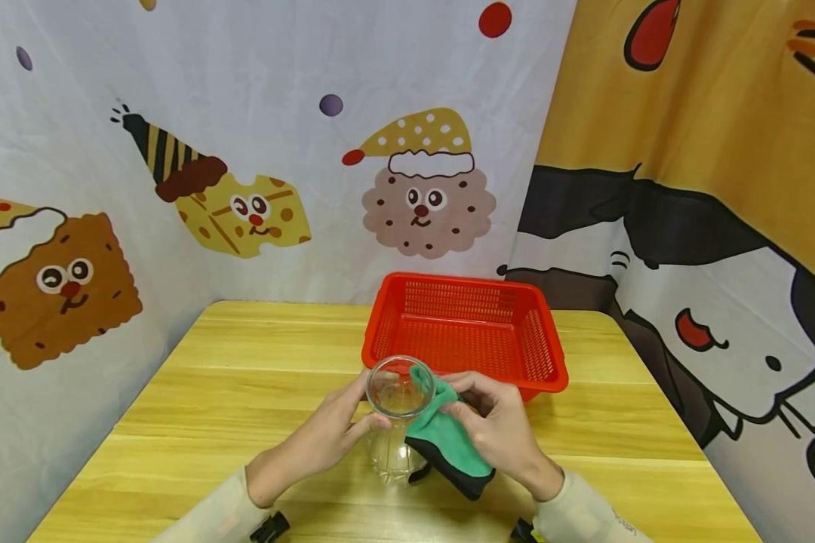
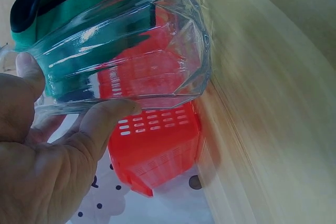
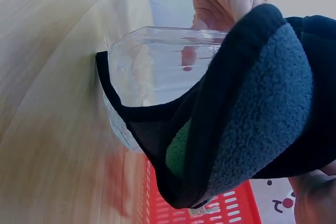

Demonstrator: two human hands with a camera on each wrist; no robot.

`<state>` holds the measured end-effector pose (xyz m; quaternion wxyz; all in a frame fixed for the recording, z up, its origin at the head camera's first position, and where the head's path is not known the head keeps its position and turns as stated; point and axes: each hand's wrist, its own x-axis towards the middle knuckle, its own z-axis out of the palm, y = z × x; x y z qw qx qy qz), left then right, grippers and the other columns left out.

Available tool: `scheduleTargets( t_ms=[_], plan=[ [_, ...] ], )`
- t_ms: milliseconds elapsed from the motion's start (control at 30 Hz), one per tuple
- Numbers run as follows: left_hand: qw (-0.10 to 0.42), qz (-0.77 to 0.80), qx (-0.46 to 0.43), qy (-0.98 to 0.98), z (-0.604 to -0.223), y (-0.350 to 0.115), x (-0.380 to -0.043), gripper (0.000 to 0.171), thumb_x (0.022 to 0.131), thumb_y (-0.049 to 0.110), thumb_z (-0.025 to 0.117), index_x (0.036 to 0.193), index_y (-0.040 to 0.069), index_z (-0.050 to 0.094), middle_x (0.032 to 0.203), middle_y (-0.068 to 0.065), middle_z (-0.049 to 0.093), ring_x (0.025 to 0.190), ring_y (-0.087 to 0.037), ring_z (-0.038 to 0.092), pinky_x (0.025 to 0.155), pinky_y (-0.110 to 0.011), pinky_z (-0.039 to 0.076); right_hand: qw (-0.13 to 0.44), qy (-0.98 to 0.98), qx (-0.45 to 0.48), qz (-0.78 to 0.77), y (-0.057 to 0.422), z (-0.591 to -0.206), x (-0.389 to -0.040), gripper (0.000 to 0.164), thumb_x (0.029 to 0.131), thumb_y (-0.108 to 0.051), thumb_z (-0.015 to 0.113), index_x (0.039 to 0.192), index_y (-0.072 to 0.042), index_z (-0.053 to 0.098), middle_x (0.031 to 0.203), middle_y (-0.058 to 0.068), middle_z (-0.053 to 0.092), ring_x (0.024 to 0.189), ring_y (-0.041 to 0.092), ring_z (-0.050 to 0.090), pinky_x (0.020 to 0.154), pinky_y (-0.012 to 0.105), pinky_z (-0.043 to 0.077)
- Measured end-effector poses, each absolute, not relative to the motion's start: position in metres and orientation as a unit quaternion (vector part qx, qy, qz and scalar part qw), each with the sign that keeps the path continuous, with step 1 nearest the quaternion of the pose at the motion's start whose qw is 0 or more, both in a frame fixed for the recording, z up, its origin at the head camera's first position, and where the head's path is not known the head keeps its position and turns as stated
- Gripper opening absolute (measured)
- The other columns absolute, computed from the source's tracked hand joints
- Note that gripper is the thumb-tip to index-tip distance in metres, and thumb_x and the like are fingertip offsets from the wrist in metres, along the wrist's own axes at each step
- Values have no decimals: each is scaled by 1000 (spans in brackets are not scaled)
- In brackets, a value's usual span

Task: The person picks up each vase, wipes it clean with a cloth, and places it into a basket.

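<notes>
A clear glass jar [image 1: 389, 451] with faceted sides stands upright on the table, its round mouth facing up. My left hand [image 1: 319, 437] grips it from the left, just below the rim, with the thumb along the near side. In the left wrist view the thumb lies along the glass wall [image 2: 126, 72]. A green cloth [image 1: 456, 445] with a black border and a black loop is pinched in my right hand [image 1: 496, 426]. Its upper end overlaps the jar's rim, and the rest hangs along the right side. In the right wrist view the cloth [image 3: 257, 114] hides most of my right hand.
Just behind the jar, a red plastic basket [image 1: 462, 280] with perforated walls sits on the wooden table [image 1: 258, 377]. A printed curtain [image 1: 278, 98] with cartoon figures hangs behind the table and along its sides.
</notes>
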<state>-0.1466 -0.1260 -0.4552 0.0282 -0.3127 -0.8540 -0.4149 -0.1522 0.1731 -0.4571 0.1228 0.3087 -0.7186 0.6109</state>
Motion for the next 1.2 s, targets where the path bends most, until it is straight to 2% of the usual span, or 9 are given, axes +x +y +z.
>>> scheduleTargets(
  t_ms=[333, 500, 667, 767, 833, 967, 1200],
  plan=[
    [24, -417, -309, -854, -455, -127, -147, 70, 111, 21, 77, 173, 18, 45, 158, -12, 75, 156, -38, 67, 126, -66, 58, 131, -728, 286, 608, 173, -453, -152, 24, 100, 13, 83, 112, -7, 84, 128, 23, 86, 111, 14, 87, 87, 31, 75],
    [23, -416, -311, -854, -454, -128, -146, 68, 112, 24, 75, 173, 14, 45, 161, -11, 73, 158, -39, 65, 127, -67, 57, 97, -734, 285, 608, 174, -452, -152, 25, 99, 8, 88, 116, -10, 84, 132, 20, 85, 118, 13, 86, 93, 31, 75],
    [26, -418, -316, -851, -453, -130, -144, 69, 113, 24, 75, 173, 9, 44, 160, -12, 73, 158, -37, 65, 128, -66, 57, 69, -736, 292, 607, 173, -451, -152, 38, 94, 3, 94, 128, -10, 83, 134, 18, 85, 118, 14, 85, 99, 33, 74],
    [24, -424, -316, -849, -452, -130, -143, 70, 113, 24, 76, 174, 11, 44, 161, -11, 73, 158, -35, 65, 129, -64, 57, 66, -739, 293, 602, 172, -451, -153, 51, 90, 2, 97, 136, -11, 80, 131, 16, 86, 114, 14, 85, 98, 33, 74],
    [20, -427, -314, -848, -452, -130, -142, 70, 114, 26, 75, 175, 13, 43, 161, -10, 73, 159, -34, 65, 129, -63, 57, 67, -746, 290, 596, 172, -451, -153, 55, 90, 1, 98, 138, -13, 78, 128, 13, 87, 111, 14, 85, 96, 32, 74],
    [8, -436, -309, -845, -452, -130, -141, 74, 115, 30, 74, 179, 14, 38, 164, -10, 71, 160, -36, 63, 127, -63, 59, 85, -757, 286, 581, 172, -452, -153, 50, 92, -2, 98, 136, -16, 78, 123, 8, 87, 108, 13, 83, 93, 30, 74],
    [-15, -462, -306, -833, -453, -131, -140, 76, 117, 36, 73, 181, 19, 35, 167, -14, 67, 161, -39, 61, 119, -61, 64, 129, -748, 295, 580, 174, -455, -153, 44, 95, 9, 92, 133, -12, 80, 118, 12, 87, 105, 14, 84, 91, 30, 74]
  ],
)
